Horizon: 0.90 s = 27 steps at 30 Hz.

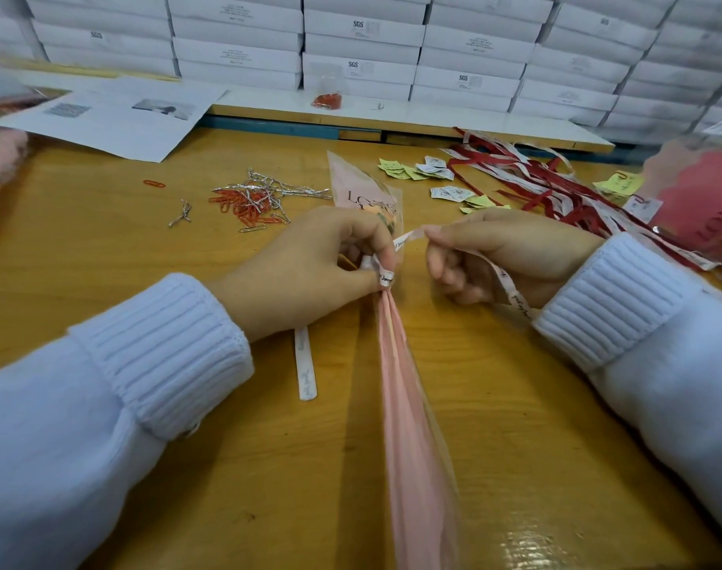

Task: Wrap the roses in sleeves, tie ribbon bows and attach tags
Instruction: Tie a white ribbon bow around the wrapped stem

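Observation:
A pink sleeve (408, 405) printed with lettering lies lengthwise on the wooden table, its wide end (363, 191) pointing away from me; the rose inside is mostly hidden. My left hand (310, 265) grips the gathered neck of the sleeve and pinches a white printed ribbon (386, 275) wound round it. My right hand (503, 253) pinches the same ribbon and holds it taut to the right; one tail (515, 298) runs under the palm. Another tail (305, 364) lies flat below my left wrist.
Orange and silver paper clips (252, 203) and silver twist ties (277, 187) lie behind my left hand. Yellow and white tags (437, 174) and red and white ribbons (556, 187) lie at the right. More pink sleeves (696, 191) sit at far right. White boxes (359, 47) line the back.

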Available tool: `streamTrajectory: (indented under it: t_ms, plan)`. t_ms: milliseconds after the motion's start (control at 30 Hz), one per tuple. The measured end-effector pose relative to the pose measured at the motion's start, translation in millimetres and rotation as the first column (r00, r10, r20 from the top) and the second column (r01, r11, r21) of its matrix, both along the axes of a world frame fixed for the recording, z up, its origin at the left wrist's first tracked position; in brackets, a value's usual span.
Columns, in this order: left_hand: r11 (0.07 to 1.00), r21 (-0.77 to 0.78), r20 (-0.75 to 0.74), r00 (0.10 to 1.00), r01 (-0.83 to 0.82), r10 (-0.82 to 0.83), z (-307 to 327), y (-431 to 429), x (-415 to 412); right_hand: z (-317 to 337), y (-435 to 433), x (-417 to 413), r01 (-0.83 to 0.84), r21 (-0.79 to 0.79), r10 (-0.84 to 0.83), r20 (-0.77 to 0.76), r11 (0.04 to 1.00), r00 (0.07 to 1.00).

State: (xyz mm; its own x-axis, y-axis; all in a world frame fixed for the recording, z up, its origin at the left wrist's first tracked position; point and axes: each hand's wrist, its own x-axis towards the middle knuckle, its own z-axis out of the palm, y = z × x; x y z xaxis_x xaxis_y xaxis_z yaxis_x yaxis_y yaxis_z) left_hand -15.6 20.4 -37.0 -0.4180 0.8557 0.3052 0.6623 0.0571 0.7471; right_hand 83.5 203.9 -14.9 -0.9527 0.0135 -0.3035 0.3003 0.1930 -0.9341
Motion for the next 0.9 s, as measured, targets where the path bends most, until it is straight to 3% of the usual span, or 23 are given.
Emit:
streamTrajectory:
  t_ms: [100, 167, 233, 300, 400, 467, 567, 700, 800, 900]
  plan:
    - [1.0, 0.01, 0.027, 1.0, 0.014, -0.014, -1, 0, 0, 2, 5, 3, -0.069, -0.061, 0.073, 0.066, 0.996, 0.995]
    - [1.0, 0.019, 0.047, 0.999, 0.019, -0.019, 0, 0, 0, 2, 4, 2, 0.012, 0.054, -0.015, 0.071, 0.998, 0.997]
    - [1.0, 0.015, 0.058, 0.998, 0.009, -0.01, 0, 0, 0, 1, -1, -1, 0.15, 0.208, -0.149, -0.021, 0.967, 0.989]
    - [1.0, 0.012, 0.066, 0.998, 0.005, -0.006, 0, 0, 0, -2, -6, -2, 0.263, 0.257, -0.221, -0.18, 0.93, 0.958]
    - [1.0, 0.014, 0.075, 0.997, -0.001, 0.0, 0, 1, -1, 0, -15, 0, 0.237, 0.397, -0.07, -0.391, 0.887, 0.918]
    - [1.0, 0.007, 0.074, 0.997, 0.001, -0.001, -1, 1, -1, 1, -21, 1, 0.176, 0.491, 0.064, -0.435, 0.853, 0.898]
    - [1.0, 0.004, 0.078, 0.997, 0.003, -0.003, -1, 1, -1, -2, -28, -2, 0.202, 0.587, 0.125, -0.468, 0.784, 0.875]
    - [1.0, 0.002, 0.067, 0.998, 0.005, -0.006, -1, 1, -1, -4, -26, -3, 0.201, 0.44, 0.022, -0.451, 0.875, 0.892]
    - [1.0, 0.009, 0.066, 0.998, 0.016, -0.017, -1, 1, 0, -4, -18, -1, 0.109, 0.196, -0.053, -0.272, 0.975, 0.961]
    - [0.999, 0.018, 0.054, 0.998, 0.031, -0.032, -1, 1, -1, -6, -13, -1, 0.028, -0.076, -0.037, -0.123, 0.997, 0.992]
